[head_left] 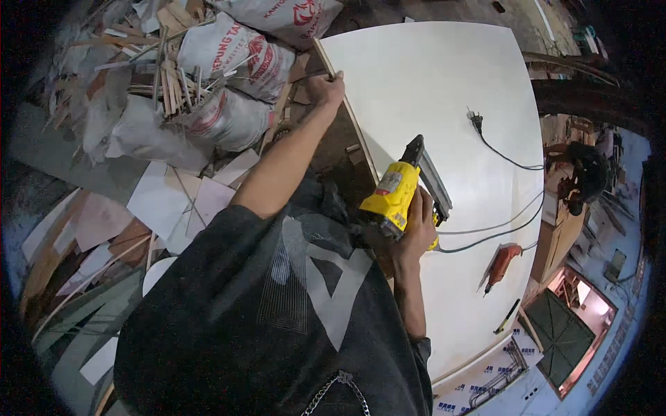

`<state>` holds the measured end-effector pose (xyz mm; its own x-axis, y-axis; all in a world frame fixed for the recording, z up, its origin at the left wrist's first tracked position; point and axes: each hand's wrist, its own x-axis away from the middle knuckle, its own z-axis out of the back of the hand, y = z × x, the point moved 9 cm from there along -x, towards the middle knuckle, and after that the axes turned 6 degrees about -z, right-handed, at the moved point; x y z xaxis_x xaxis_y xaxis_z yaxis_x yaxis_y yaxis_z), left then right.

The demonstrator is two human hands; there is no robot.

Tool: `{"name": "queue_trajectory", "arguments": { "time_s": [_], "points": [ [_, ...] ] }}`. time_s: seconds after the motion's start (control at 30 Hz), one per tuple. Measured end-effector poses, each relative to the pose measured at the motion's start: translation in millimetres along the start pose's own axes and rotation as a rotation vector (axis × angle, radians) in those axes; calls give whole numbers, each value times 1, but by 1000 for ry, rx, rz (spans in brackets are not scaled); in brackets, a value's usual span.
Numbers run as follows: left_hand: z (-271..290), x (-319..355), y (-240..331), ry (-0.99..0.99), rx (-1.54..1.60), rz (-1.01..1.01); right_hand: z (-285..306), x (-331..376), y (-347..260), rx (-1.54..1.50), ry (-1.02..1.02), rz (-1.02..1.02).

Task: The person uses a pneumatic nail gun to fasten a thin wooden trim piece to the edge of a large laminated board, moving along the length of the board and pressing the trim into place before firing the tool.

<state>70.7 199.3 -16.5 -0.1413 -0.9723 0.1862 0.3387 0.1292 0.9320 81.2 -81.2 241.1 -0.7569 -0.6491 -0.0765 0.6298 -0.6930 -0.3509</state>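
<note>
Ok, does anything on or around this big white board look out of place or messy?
Yes. A black power plug lies loose on the large white board, connected to nothing, its cord trailing off the right edge. Splintered wood offcuts are heaped untidily over the printed white sacks at upper left.

yellow nail gun (397,194), white panel (444,90)

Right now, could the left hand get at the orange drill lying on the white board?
Probably not: the left hand grips the thin wooden strip at the board's far edge, while the orange drill lies beyond the right hand and its yellow nail gun.
</note>
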Motion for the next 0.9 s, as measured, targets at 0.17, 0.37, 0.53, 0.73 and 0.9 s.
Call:
{"name": "queue_trajectory", "arguments": {
  "time_s": [0.17, 0.37, 0.53, 0.73, 0.9],
  "points": [
    [2, 11, 17, -189, -190, -20, -5, -4, -16, -77, 22, -86],
    [-2, 65, 9, -137, 286, 37, -16, -9, -30, -5, 72, -185],
    [-1, 77, 28, -290, 9, 46, -39, -6, -40, 0, 44, -284],
    [-2, 74, 16, -111, 173, 57, -58, -20, -81, 68, 98, -236],
    [-6, 72, 11, -112, 219, 137, -70, -41, -96, 155, 44, -165]
  ]
}}
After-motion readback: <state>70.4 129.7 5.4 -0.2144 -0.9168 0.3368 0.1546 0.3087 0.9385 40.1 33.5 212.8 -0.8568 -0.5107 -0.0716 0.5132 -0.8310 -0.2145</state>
